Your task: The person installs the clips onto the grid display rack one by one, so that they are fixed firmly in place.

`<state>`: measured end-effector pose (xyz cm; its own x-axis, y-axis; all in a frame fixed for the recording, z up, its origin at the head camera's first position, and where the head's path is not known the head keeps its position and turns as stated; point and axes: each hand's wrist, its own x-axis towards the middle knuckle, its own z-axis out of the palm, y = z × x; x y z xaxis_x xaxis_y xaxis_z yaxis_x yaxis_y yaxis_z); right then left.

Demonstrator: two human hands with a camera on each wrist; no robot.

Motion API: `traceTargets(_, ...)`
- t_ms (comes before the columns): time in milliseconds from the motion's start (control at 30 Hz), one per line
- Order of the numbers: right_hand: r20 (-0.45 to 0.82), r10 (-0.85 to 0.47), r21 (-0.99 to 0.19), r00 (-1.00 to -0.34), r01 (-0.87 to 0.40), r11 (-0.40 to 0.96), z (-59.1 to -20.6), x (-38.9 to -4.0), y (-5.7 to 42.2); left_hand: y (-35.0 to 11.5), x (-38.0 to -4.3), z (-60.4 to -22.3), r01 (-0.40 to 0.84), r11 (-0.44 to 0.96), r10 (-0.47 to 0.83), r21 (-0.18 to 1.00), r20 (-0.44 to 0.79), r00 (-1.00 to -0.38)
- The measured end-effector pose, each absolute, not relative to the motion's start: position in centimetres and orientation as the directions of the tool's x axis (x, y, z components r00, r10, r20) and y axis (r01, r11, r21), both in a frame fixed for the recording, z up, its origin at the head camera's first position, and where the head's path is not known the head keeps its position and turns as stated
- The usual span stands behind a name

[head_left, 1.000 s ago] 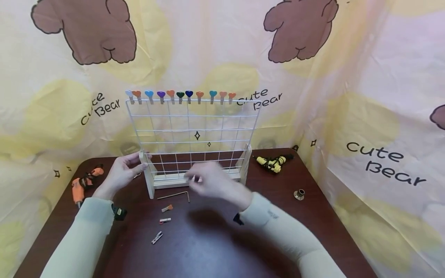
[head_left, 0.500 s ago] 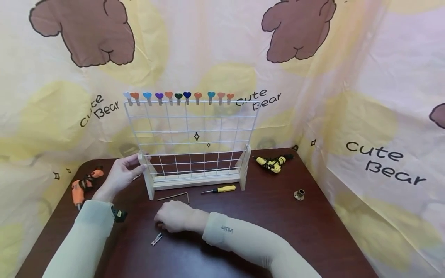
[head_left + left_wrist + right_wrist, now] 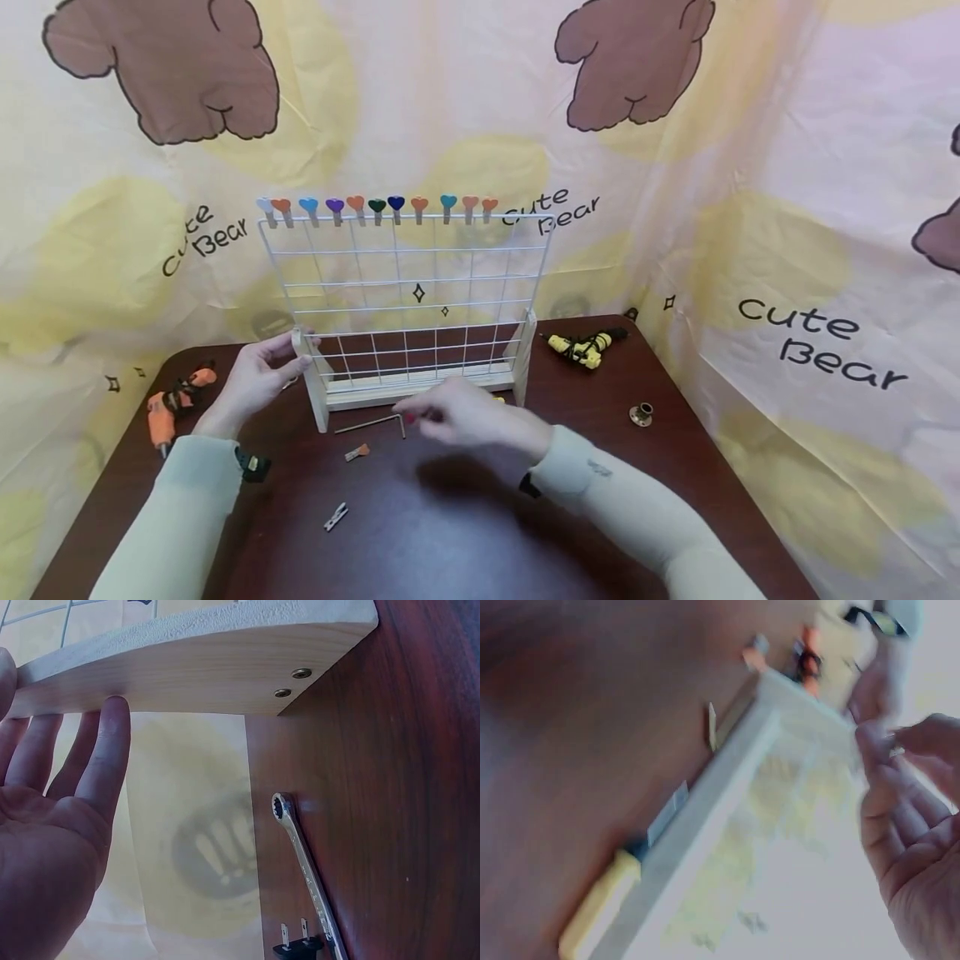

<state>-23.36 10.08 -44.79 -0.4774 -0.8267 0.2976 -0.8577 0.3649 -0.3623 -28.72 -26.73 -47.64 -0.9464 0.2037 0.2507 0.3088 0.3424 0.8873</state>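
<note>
My left hand (image 3: 258,375) holds the left wooden upright (image 3: 313,387) of a white wire grid rack (image 3: 405,279). In the left wrist view, fingers (image 3: 112,742) touch the flat side of that wood. My right hand (image 3: 468,417) is in front of the rack's base, above the table, with a small red-tipped clothespin (image 3: 410,417) pinched between thumb and fingers. The right wrist view is blurred, and most of the clothespin is hidden there. Heart-topped clothespins (image 3: 396,204) in several colours stand clipped along the grid's top wire. On the table lie an orange-heart clothespin (image 3: 357,452) and another clothespin (image 3: 336,517).
A hex key (image 3: 367,424) lies before the rack, and a yellow-handled screwdriver (image 3: 604,904) beside its base. An orange drill (image 3: 168,412) is at left; a yellow drill (image 3: 581,346) and metal flange (image 3: 641,414) are at right. Behind the upright lies a wrench (image 3: 307,870).
My right hand went down to the loose clothespins, picked up the red-tipped one, and rose back toward the rack. The left hand stays on the upright.
</note>
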Motion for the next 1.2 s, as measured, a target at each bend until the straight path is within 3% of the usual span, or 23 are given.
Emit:
traceTargets(167, 0.421, -0.641, -0.663, -0.642, -0.700, 0.267, -41.3, -24.2, 14.8, -26.8, -28.7, -47.7, 0.322, 0.336, 0.211, 0.885, 0.263, -0.942)
traceTargets(300, 0.440, -0.508, -0.780, -0.740, -0.595, 0.191, -38.1, -24.8, 17.5, -26.9, -28.6, -47.6, 0.320, 0.340, 0.211, 0.884, 0.260, -0.942)
traceTargets(567, 0.664, -0.357, -0.650, -0.657, -0.743, 0.159, -30.5, -26.3, 20.0, -26.8, -28.7, -47.4, 0.314, 0.391, 0.202, 0.865, 0.251, -0.946)
traceTargets(800, 0.835, -0.236, -0.450, -0.498, -0.863, 0.228, -24.7, -28.5, 20.8, -26.9, -28.8, -47.4, 0.316, 0.398, 0.201, 0.861, 0.254, -0.946)
traceTargets(867, 0.850, -0.220, -0.428, -0.479, -0.871, 0.243, -23.8, -29.2, 20.7, -26.9, -28.8, -47.3, 0.310, 0.403, 0.198, 0.861, 0.249, -0.948)
traceTargets(933, 0.844, -0.213, -0.444, -0.493, -0.863, 0.239, -23.3, -29.8, 20.5, -26.9, -28.8, -47.4, 0.306, 0.406, 0.196, 0.861, 0.246, -0.949)
traceTargets(1200, 0.717, -0.246, -0.583, -0.652, -0.755, 0.300, -23.7, -31.3, 19.5, -26.9, -28.7, -47.4, 0.306, 0.410, 0.203, 0.859, 0.240, -0.949)
